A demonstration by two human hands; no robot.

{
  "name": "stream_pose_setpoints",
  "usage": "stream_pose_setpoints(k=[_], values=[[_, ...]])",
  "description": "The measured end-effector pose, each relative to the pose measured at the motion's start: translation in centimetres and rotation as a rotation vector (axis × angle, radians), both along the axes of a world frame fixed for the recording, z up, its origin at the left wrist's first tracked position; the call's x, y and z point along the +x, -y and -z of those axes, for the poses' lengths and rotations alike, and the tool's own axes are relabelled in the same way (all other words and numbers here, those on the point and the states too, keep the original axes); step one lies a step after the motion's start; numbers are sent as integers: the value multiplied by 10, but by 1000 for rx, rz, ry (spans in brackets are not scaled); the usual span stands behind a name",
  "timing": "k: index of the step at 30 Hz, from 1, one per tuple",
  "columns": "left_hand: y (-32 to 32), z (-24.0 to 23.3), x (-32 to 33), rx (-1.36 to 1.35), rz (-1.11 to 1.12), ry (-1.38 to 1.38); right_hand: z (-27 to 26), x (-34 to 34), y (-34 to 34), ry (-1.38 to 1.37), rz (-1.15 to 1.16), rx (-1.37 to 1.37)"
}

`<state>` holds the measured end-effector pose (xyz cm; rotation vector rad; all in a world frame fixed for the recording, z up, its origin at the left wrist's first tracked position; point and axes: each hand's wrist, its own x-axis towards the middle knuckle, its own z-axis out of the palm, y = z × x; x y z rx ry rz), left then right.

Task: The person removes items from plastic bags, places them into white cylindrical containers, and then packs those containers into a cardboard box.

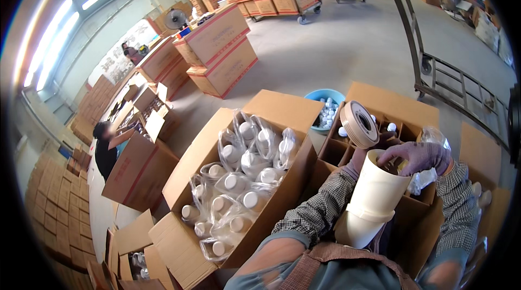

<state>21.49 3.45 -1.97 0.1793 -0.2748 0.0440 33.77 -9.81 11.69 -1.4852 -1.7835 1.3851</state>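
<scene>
A cream plastic pipe leans against my body, its round mouth facing up. My right hand, in a purple glove, reaches over the rim with its fingertips inside the mouth. What they touch there is hidden. My left hand, gloved too, is behind the pipe and mostly covered. A cream ribbed ring-shaped piece with a dark inside is just above it; I cannot tell whether that hand holds it. Under both hands stands a carton with cardboard dividers, some cells holding white-capped bottles.
To my left, an open carton holds several plastic-wrapped, white-capped bottles. A blue basin of small bottles or caps stands beyond. A metal hand cart is at the right. Another person works over cartons at the left.
</scene>
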Motion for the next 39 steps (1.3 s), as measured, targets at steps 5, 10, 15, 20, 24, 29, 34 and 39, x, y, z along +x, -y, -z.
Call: stream_pose_setpoints(k=[5,10,15,20,24,29,34,39], values=[[-11,24,9,123,-89,-2,-3,-5,0,191,-2,53],[-39,0,-8,259,-602,-313,-11,-19,12,236,300,193],[-39,-58,-4,612,-806,-483,-12,-50,-17,931,601,991],[-11,-102,-13,732,-897,-347,25,-13,-34,262,889,712],[-5,-116,-22,1330,-1126,239,44,6,-31,-933,803,589],[-48,-137,-35,884,-563,-93,-8,-54,-20,457,758,1117],[-25,-125,-32,1482,-962,325,47,14,-18,-656,979,724],[-39,-135,-50,727,-560,-47,4,-32,-14,332,840,1116]])
